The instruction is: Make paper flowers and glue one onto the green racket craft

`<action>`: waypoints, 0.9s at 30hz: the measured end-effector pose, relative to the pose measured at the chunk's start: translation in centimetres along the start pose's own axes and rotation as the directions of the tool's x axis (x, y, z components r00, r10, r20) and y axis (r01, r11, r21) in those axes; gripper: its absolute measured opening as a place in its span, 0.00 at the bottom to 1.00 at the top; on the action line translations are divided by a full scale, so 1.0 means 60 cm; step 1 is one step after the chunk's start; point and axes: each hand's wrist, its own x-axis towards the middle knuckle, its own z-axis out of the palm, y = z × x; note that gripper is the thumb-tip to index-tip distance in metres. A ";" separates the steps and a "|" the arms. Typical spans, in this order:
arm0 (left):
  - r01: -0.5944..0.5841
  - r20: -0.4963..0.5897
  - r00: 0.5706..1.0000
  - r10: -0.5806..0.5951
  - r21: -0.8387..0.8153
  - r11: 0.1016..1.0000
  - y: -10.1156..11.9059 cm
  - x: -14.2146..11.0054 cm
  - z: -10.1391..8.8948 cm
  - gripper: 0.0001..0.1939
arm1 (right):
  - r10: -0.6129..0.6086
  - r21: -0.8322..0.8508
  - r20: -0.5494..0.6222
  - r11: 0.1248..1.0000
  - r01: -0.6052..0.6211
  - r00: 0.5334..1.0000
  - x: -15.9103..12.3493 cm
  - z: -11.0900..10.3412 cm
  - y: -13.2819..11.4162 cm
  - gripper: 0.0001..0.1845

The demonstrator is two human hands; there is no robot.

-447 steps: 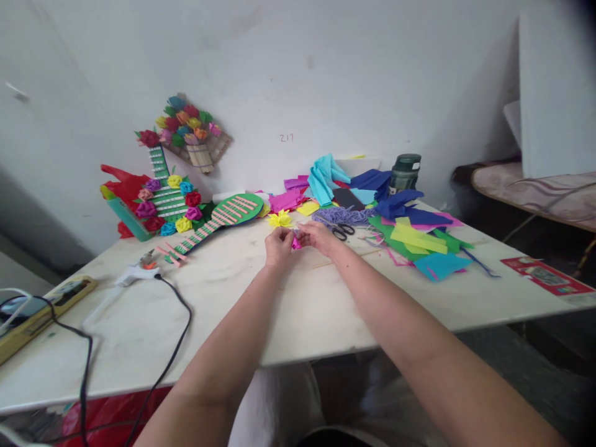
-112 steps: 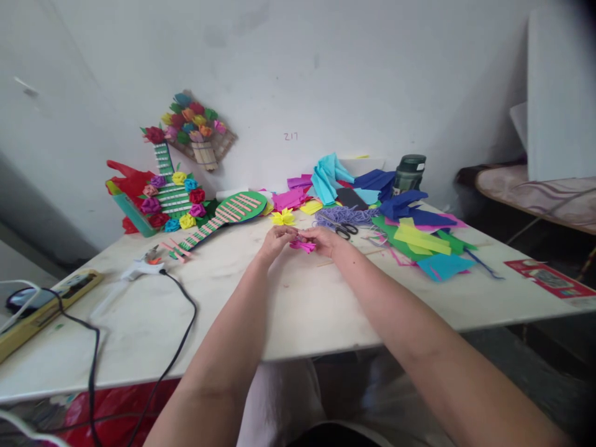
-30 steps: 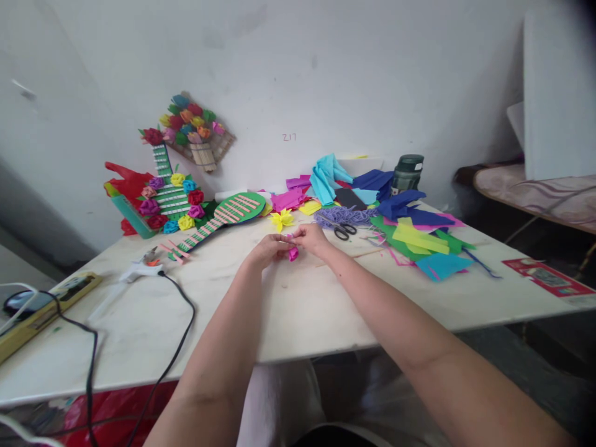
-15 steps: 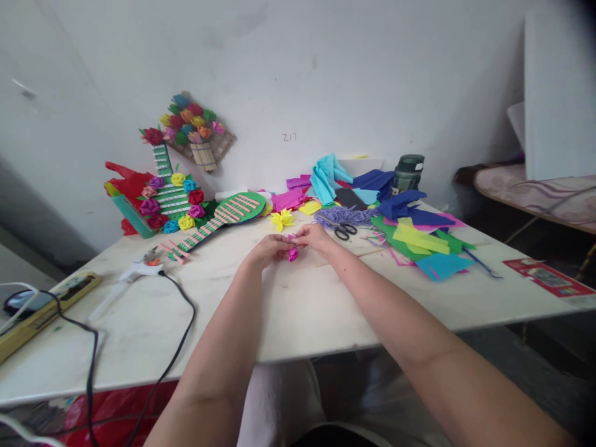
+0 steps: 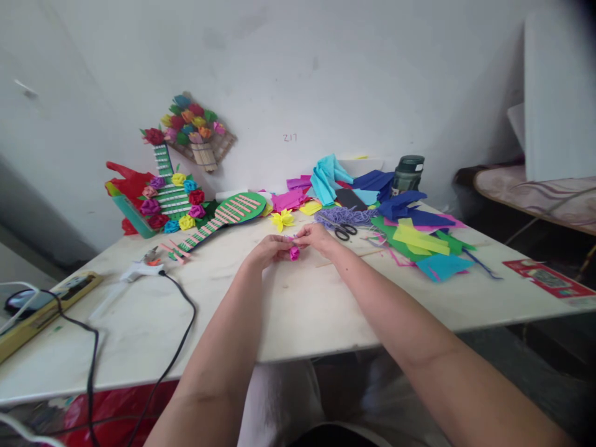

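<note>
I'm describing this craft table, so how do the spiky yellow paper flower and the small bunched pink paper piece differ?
The spiky yellow paper flower spreads wide, petals pointed; the bunched pink paper piece is compact and rounded. The yellow flower sits on the white table, while the pink piece is held between the left hand and right hand. Both look like bright craft paper.

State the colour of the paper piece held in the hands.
The paper piece is bright pink; the head view, the only one, shows it.

the left hand [image 5: 274, 248] and right hand [image 5: 315, 239] partly hide the pink paper [image 5: 294, 253].
</note>
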 end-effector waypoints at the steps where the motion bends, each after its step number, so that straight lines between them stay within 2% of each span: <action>1: 0.005 -0.019 1.000 -0.005 0.006 1.000 0.000 0.000 0.001 0.10 | -0.002 -0.010 -0.002 1.000 0.002 1.000 0.000 0.000 0.000 0.11; 5: 0.016 -0.119 0.993 -0.010 0.050 0.999 0.001 0.003 0.007 0.07 | -0.049 -0.090 -0.019 0.995 0.047 0.999 0.007 0.002 0.005 0.09; 8: 0.023 -0.189 0.982 -0.004 0.094 0.995 0.001 0.006 0.010 0.06 | -0.167 -0.279 -0.038 0.948 0.150 0.985 0.015 0.003 0.012 0.06; 11: 0.032 -0.226 0.974 -0.006 0.114 0.993 0.000 0.010 0.010 0.06 | -0.326 -0.561 -0.013 0.785 0.263 0.945 0.015 0.005 0.011 0.04; 13: 0.033 -0.231 0.973 -0.006 0.113 0.993 -0.001 0.012 0.009 0.06 | -0.380 -0.692 0.034 0.659 0.296 0.924 0.010 0.006 0.006 0.05; 16: 0.033 -0.235 0.972 -0.006 0.110 0.993 -0.002 0.013 0.010 0.05 | -0.391 -0.806 0.094 0.510 0.301 0.915 -0.001 0.009 -0.002 0.09; 19: 0.027 -0.244 0.970 0.002 0.114 0.993 -0.003 0.013 0.013 0.06 | -0.381 -0.861 0.115 0.422 0.284 0.917 -0.006 0.010 -0.004 0.11; 23: 0.014 -0.244 0.970 0.011 0.098 0.995 -0.004 0.017 0.012 0.07 | -0.387 -0.880 0.110 0.389 0.271 0.916 -0.007 0.012 0.000 0.11; 27: 0.018 -0.230 0.973 -0.004 0.062 0.998 -0.008 0.023 0.007 0.06 | -0.407 -0.857 0.052 0.450 0.250 0.912 -0.011 0.016 0.003 0.11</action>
